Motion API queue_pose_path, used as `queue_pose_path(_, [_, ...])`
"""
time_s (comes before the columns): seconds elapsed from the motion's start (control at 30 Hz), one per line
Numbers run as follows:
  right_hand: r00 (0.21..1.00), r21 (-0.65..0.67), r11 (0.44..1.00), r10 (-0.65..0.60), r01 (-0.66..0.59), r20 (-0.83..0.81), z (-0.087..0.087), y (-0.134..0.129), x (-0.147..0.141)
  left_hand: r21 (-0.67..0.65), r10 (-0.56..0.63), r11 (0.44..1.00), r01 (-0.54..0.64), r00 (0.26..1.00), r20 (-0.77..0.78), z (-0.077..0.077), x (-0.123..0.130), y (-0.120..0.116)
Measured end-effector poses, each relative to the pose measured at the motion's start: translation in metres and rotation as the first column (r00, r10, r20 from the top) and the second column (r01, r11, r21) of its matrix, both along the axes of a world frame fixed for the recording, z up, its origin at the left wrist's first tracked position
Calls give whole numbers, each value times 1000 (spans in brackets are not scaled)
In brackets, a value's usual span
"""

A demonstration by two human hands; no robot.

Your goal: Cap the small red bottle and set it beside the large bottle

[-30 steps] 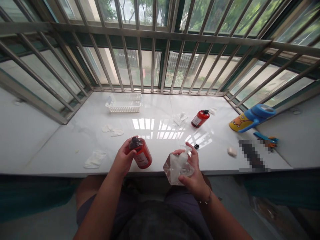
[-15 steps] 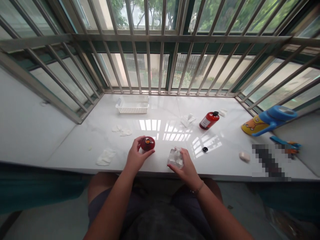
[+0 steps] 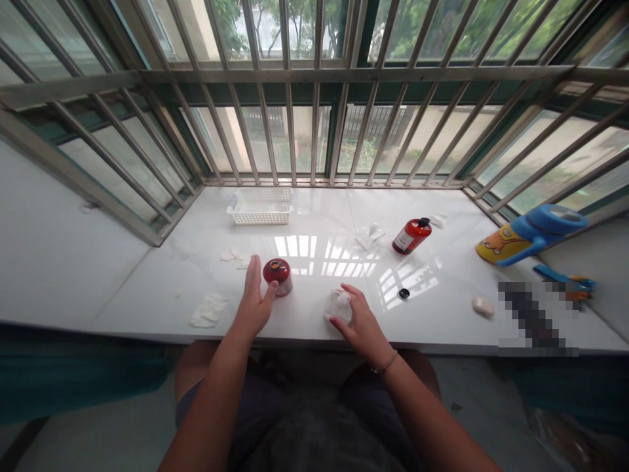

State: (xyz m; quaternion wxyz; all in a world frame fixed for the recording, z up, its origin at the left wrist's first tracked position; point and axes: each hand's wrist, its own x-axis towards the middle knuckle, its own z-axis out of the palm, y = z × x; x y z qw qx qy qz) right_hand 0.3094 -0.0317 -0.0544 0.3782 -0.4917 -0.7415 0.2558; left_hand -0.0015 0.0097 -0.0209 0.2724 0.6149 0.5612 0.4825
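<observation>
A red bottle (image 3: 278, 275) without its cap stands upright on the white sill (image 3: 314, 314) near the front edge. My left hand (image 3: 254, 303) is beside it, fingers spread, thumb touching its side. My right hand (image 3: 358, 319) rests on a clear, crumpled plastic container (image 3: 339, 305) standing on the sill. A small black cap (image 3: 403, 293) lies to the right of that hand. A second red bottle (image 3: 411, 235) with a black cap lies tilted further back on the right.
A white mesh basket (image 3: 260, 206) sits at the back near the window bars (image 3: 314, 131). White wipes (image 3: 209, 309) lie scattered left and centre. A blue and yellow watering can (image 3: 531, 235) and a small white lump (image 3: 482, 306) are on the right.
The red bottle went from tilted in my left hand to standing on the sill, and that hand has opened. My right hand lowered the clear container onto the sill.
</observation>
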Motion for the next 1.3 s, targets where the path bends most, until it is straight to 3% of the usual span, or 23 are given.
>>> queue_pose_path(0.1, [1000, -10, 1000, -24, 24, -18, 4, -2, 2, 243, 190, 957, -159, 976, -109, 5, 5, -13])
queue_pose_path(0.2, [997, -13, 998, -58, 58, -49, 4, 0, 1, 391, 291, 895, -217, 946, -142, 9, 18, -32])
queue_pose_path(0.27, [994, -19, 997, -76, 75, -75, 4, 1, 0, 451, 288, 872, -192, 945, -154, 8, 29, -42])
queue_pose_path(0.33, [992, -28, 996, -82, 80, -99, 4, 2, -1, 467, 176, 882, -53, 959, -224, 1, 40, -49])
queue_pose_path(0.47, [985, -76, 994, -85, 74, -153, 7, 2, -4, 251, -151, 935, 249, 923, -353, -20, 64, -52])
queue_pose_path(0.63, [976, -121, 987, -124, 104, -177, 12, 2, -10, 26, -335, 934, 357, 897, -288, -37, 90, -42])
queue_pose_path(0.8, [963, -142, 980, -167, 139, -212, 16, 6, -11, -57, -376, 927, 371, 911, -168, -35, 108, -33])
queue_pose_path(1.0, [968, -118, 989, -116, 92, -222, 20, 6, -5, -85, -340, 940, 331, 932, -125, -32, 110, -32])
queue_pose_path(1.3, [979, -101, 985, 122, -140, -165, 16, 15, 19, -83, -353, 935, 344, 926, -134, -29, 109, -30])
